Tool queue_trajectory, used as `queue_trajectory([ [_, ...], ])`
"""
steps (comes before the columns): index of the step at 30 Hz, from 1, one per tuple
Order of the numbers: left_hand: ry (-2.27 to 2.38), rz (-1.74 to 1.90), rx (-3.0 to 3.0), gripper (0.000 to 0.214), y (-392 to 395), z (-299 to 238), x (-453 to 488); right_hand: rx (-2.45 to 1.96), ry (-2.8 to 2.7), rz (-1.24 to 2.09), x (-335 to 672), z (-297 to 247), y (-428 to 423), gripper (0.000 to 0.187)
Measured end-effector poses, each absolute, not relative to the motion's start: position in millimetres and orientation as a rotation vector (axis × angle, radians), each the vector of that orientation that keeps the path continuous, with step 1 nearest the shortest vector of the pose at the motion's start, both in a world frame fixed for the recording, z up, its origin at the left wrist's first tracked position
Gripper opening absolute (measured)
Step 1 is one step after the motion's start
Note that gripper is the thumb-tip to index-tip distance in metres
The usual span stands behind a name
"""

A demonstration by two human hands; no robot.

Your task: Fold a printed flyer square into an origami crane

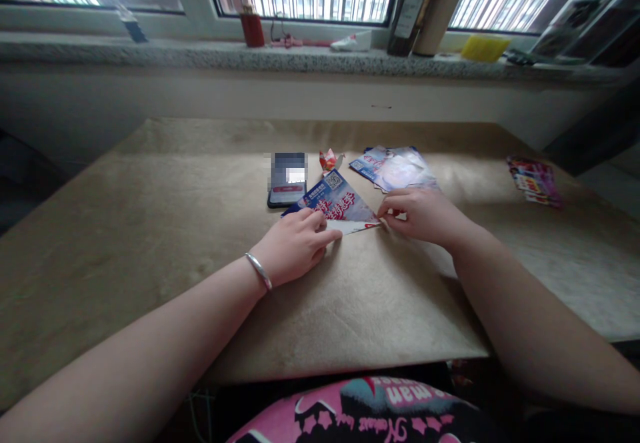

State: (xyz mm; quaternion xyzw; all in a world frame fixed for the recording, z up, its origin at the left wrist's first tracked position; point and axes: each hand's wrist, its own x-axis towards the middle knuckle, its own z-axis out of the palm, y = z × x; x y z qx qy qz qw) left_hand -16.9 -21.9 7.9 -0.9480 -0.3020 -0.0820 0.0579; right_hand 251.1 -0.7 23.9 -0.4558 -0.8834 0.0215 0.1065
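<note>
the folded leaflet point(336, 204) lies flat on the table point(150, 229), straight ahead of the person and between the two hands. it is a blue printed sheet doubled into a triangle. its long edge, white along the underside, runs left to right on the side nearest the person, and its point aims away toward the phone point(287, 186).

the left hand point(295, 246) sits at the left end of that near edge and the right hand point(425, 215) at the right end, so each is touching its own end and neither is nearer than the other. the sheet lies a little farther from the body than the knuckles.

the left hand's fingers are curled in, with the forefinger stretched out and bearing down on the white edge. from here i cannot tell whether the thumb is under the paper or only beside it. a bracelet point(259, 271) rides on that wrist. the right hand has its fingertips drawn together on the right corner, thumb against fingers, nipping the tip of the paper.

just beyond the sheet stands a small folded paper figure point(329, 160) in red and white. to its right is a loose stack of leaflets point(397, 168), just past the right hand's knuckles. more leaflets point(534, 180) lie well apart near the table's right edge.
</note>
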Motion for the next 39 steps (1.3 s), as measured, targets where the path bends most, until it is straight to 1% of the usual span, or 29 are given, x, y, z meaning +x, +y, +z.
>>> queue_trajectory([
  [6,-0.923,-0.27,-2.881,0.028,-22,7,-15,-1.028,-2.725,0.055,232,17,-8,0.019],
  [10,-0.936,-0.253,-2.867,0.027,-22,8,-14,-0.956,-2.694,0.105,218,10,-11,0.023],
  [14,-0.893,-0.293,-2.87,0.027,-20,5,-13,-0.871,-2.674,0.125,212,5,-10,0.024],
  [25,-0.908,-0.292,-2.87,0.03,-20,4,-12,-0.887,-2.682,0.081,210,7,-12,0.023],
  [39,-0.854,-0.281,-2.958,0.025,-15,11,-20,-0.905,-2.665,0.074,212,4,-12,0.023],
])
